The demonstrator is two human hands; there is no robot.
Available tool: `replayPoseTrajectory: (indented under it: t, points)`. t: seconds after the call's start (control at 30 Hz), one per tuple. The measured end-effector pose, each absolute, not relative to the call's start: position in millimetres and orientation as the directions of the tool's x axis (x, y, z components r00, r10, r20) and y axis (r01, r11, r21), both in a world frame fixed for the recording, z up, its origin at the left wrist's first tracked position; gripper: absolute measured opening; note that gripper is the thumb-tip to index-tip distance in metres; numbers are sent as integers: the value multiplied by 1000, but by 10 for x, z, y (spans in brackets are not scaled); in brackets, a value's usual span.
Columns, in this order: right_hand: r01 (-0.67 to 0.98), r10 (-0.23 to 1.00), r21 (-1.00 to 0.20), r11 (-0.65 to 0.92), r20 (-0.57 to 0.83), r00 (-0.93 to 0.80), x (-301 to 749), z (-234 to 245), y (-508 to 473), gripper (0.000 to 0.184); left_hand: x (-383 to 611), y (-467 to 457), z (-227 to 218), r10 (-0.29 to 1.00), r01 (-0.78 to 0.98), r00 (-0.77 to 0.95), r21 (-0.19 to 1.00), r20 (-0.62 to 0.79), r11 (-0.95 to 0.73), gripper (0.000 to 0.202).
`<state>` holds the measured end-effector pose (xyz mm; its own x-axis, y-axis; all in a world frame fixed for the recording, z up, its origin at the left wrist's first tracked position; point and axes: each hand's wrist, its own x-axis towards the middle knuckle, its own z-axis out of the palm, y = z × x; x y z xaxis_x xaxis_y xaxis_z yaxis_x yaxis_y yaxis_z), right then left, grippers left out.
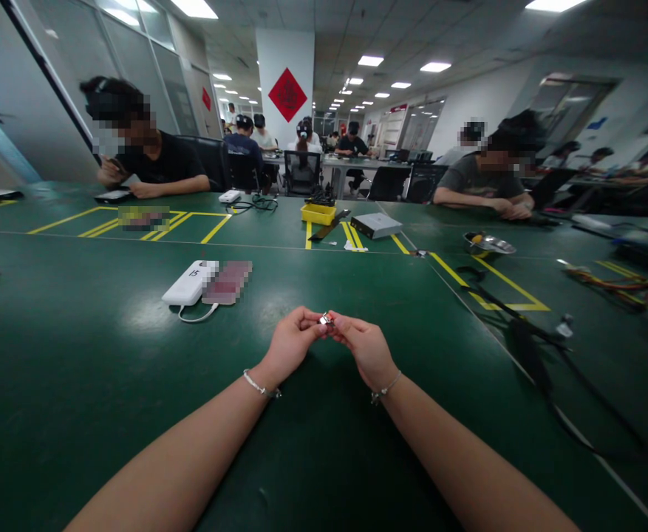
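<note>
Between my two hands is a small shiny metal piece point(325, 319), with a bit of orange beside it; its exact kind is too small to make out. My left hand point(292, 343) pinches it from the left with thumb and forefinger. From the other side, the fingertips of my right hand point(366, 349) close on it too. Both hands are just over the green tabletop point(324, 458), and each wrist wears a bracelet. Fingers partly cover the piece.
A white power bank point(191, 283) is cabled to a blurred-out phone point(228, 282) at left. Farther back are a yellow tray point(318, 214), a grey box point(376, 224) and a metal dish point(490, 242). A black strap point(528, 355) lies at right. Two people sit across the table.
</note>
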<state>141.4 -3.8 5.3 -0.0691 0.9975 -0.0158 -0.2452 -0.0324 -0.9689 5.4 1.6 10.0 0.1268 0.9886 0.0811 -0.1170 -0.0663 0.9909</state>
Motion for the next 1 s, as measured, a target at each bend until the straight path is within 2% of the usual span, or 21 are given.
replayPoseTrajectory:
  t: [0.23,0.6,0.8,0.9,0.97,1.0]
  points:
    - [-183,998,-983,-11,2,-69,1429,34,-25,35,43,36,38,983,-64,132,991,128,-120,15]
    - [-128,997,-992,14,24,-73,1465,41,-6,33,51,31,14,980,-62,152,991,125,-117,16]
    - [-95,996,-994,57,63,-65,1410,80,0,27,60,30,-1,967,26,201,987,153,-161,16]
    - [63,994,-993,103,106,31,1633,121,123,27,47,42,-39,937,83,291,970,195,-228,22]
    - [309,966,-941,137,196,168,1974,157,235,27,24,51,-60,929,182,300,942,218,-281,23]
    - [481,940,-867,127,260,219,2192,171,286,25,9,55,-67,931,250,289,921,225,-300,22]
